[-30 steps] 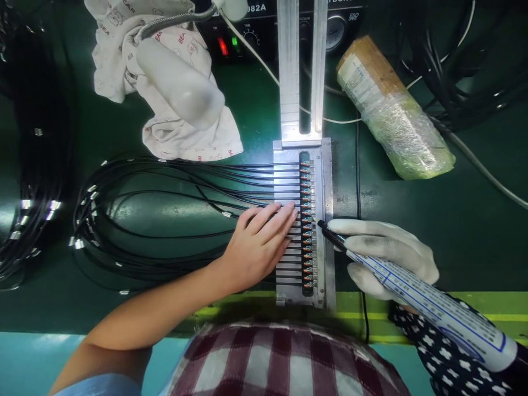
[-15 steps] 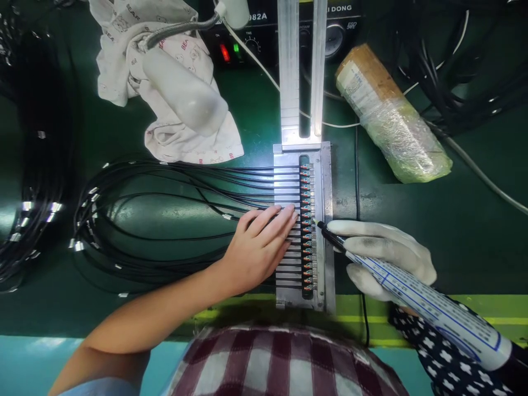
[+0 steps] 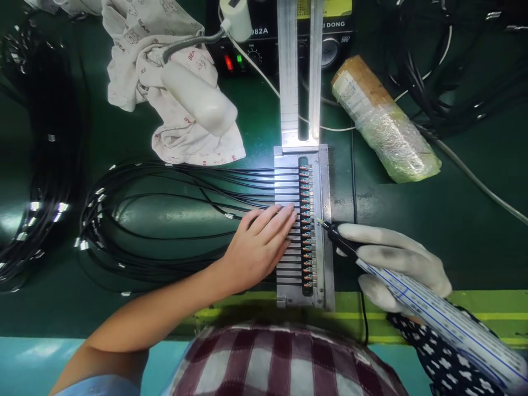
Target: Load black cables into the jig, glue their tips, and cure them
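Note:
My bare left hand lies flat across the black cables, its fingers stretched out and fingertips on the metal fixture. Cable ends sit side by side in that fixture, with a column of small connectors showing coloured wires at their right. In a white glove, my right hand is closed around a dispensing syringe with a printed white-and-blue label and black nose. Its fine needle tip points left, close to the connectors around the middle of the column. Whether the tip touches anything, I cannot tell.
A black control box with red and green lights stands at the back. Before it are a white lamp on a patterned cloth and a plastic-wrapped package. More black cables lie at left. A metal rail runs back from the fixture.
My right hand and the syringe have drawn back slightly to the right, away from the connectors. My left hand stays in place on the cables. The view has shifted a little.

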Demonstrator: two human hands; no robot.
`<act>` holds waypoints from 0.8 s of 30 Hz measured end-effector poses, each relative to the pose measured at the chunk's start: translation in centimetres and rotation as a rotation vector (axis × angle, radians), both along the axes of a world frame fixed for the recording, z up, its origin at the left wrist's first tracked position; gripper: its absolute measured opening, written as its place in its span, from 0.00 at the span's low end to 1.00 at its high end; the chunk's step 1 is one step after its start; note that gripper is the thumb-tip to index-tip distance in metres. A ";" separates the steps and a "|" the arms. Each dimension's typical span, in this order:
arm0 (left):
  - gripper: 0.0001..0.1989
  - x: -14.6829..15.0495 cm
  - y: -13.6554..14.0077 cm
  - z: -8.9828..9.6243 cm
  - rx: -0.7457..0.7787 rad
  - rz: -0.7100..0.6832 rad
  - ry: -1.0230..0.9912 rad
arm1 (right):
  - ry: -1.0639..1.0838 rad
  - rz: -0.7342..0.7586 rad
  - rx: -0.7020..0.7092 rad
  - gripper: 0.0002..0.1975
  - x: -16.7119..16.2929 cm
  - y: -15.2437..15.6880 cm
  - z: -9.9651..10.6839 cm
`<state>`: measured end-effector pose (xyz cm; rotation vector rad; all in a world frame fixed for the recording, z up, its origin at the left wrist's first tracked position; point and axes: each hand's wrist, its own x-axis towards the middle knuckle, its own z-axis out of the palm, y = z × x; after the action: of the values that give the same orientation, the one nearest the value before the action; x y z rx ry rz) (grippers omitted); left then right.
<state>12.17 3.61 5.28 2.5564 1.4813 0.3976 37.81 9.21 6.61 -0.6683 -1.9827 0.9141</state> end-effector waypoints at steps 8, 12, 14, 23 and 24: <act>0.19 0.0 -1.6 0.9 -0.011 -0.065 0.080 | -0.007 0.032 0.035 0.09 -0.9 -0.3 0.2; 0.21 0.2 -2.1 0.9 -0.028 -0.076 0.143 | -0.005 0.010 0.010 0.07 -1.2 -0.2 -0.3; 0.21 0.4 -2.1 0.9 -0.023 -0.072 0.140 | -0.020 0.029 -0.009 0.07 -1.2 -0.1 -0.2; 0.21 0.4 -2.3 0.7 -0.024 -0.070 0.139 | -0.007 0.053 0.000 0.09 -1.0 0.3 -0.2; 0.21 0.4 -2.3 0.7 -0.024 -0.069 0.137 | -0.001 0.057 0.019 0.09 -1.0 0.3 -0.2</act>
<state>12.58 1.34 5.99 2.6547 1.4260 0.1981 36.79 9.54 6.44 -0.6043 -2.0178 0.9279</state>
